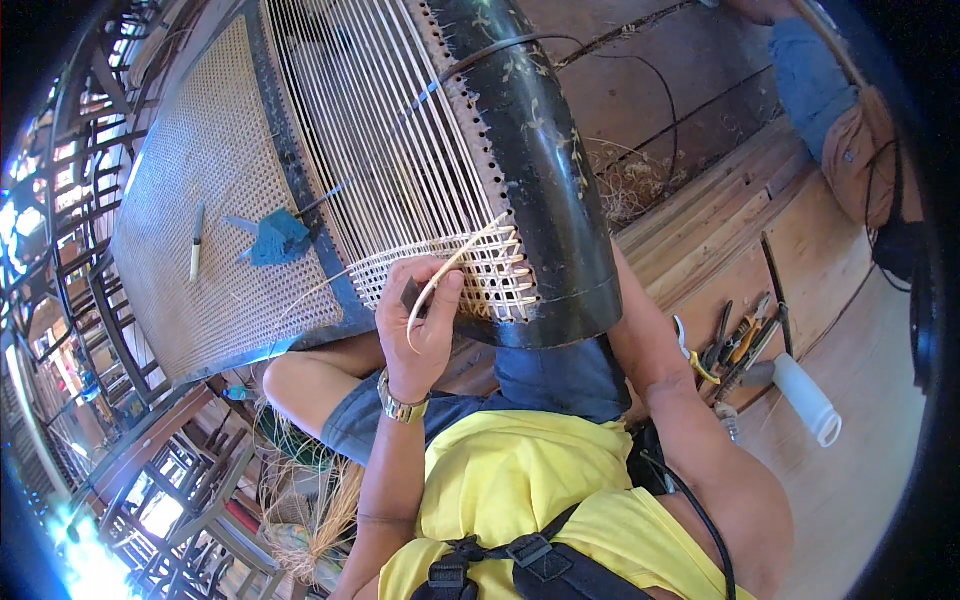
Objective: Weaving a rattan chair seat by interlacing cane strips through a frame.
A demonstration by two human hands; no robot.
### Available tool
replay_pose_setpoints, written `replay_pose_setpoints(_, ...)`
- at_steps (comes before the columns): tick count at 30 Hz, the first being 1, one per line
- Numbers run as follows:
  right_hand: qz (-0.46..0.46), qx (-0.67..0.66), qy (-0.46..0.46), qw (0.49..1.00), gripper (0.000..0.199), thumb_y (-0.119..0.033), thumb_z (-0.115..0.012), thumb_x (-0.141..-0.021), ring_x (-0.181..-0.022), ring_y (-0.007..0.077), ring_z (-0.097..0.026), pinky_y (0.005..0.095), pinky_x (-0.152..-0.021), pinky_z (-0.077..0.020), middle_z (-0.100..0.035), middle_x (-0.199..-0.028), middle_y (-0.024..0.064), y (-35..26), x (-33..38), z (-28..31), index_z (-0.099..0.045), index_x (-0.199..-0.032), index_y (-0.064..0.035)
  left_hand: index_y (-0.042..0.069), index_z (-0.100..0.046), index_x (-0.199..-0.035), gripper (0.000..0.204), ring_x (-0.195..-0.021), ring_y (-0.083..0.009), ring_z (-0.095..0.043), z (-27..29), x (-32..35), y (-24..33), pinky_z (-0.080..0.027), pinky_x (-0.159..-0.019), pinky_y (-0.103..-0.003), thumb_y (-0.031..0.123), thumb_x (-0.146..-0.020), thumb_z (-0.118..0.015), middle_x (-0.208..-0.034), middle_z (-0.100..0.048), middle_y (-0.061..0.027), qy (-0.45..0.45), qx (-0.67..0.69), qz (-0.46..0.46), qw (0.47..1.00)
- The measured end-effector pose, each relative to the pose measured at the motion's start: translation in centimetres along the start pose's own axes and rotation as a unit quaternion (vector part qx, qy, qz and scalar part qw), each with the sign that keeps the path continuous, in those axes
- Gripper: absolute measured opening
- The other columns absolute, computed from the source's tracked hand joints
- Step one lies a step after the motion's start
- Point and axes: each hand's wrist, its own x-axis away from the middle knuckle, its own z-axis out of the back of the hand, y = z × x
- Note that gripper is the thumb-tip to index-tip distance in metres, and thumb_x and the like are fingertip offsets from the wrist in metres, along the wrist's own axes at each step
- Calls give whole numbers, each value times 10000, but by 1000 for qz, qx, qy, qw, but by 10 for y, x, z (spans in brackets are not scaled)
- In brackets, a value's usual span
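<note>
A large black-framed panel [560, 210] lies across my lap, strung with long parallel pale cane strands [350, 110]. Cross strands form a small patch of open weave [500, 275] at its near right corner. Over this patch is my left hand [425, 310], its thumb and fingers pinched on a curved cane strip [460, 252] that runs up to the holes in the frame's edge. Something dark shows between the fingers, but I cannot make it out. My right forearm [645, 345] passes under the frame's right side, which hides that hand.
Finished fine caning [215, 170] fills the panel's left section, where a pen [197, 245] and a blue lump [280, 238] lie. Pliers and other hand tools [738, 340] sit at right beside a white cylinder [806, 400]. Loose cane [335, 515] lies lower left. Another person [850, 140] is upper right.
</note>
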Motion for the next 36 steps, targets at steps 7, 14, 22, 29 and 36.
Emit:
replay_pose_setpoints(7, 4, 7, 3, 1000, 428, -120, -737, -919, -1048, 134, -651, 302, -873, -560, -679, -1237, 104, -4, 0, 3, -629, -1315, 3, 27, -680, -1047, 150, -699, -56, -484, -4, -3, 0, -399, -616, -220, 76, -923, -749, -936, -634, -2, 1, 13, -9, 1000)
replay_pose_setpoints(14, 9, 20, 12, 1000, 429, -118, -735, -920, -1050, 138, -654, 303, -873, -563, -681, -1235, 108, 2, 9, -2, -628, -1317, 2, 49, -698, -1167, 296, -615, -44, -433, -15, -25, 32, -358, -529, -217, 92, -887, -785, -935, -641, -2, 11, -17, -71, 997)
replay_pose_setpoints(22, 21, 34, 19, 999, 429, -116, -733, -921, -1053, 142, -657, 304, -873, -565, -684, -1232, 112, 7, 14, -4, -627, -1320, 1, 51, -710, -1045, 98, -592, -50, -497, -33, -59, 48, -395, -540, -226, 115, -972, -699, -760, -644, 13, 55, -27, -150, 987)
replay_pose_setpoints(29, 33, 70, 18, 997, 430, -113, -731, -921, -1056, 145, -660, 305, -873, -567, -686, -1229, 115, 5, 15, -1, -626, -1322, 0, 58, -725, -1120, 184, -675, -59, -529, -20, -60, 47, -408, -559, -224, 42, -937, -709, -987, -653, -37, -47, -20, -135, 990)
replay_pose_setpoints(36, 60, 153, 13, 986, 430, -111, -729, -922, -1059, 149, -663, 306, -873, -570, -689, -1226, 119, 3, 25, 1, -625, -1324, -1, 134, -739, -1098, 255, -841, -159, -658, -13, -69, 51, -530, -698, -243, -2, -882, -747, -1082, -643, -66, -113, -72, -225, 965)
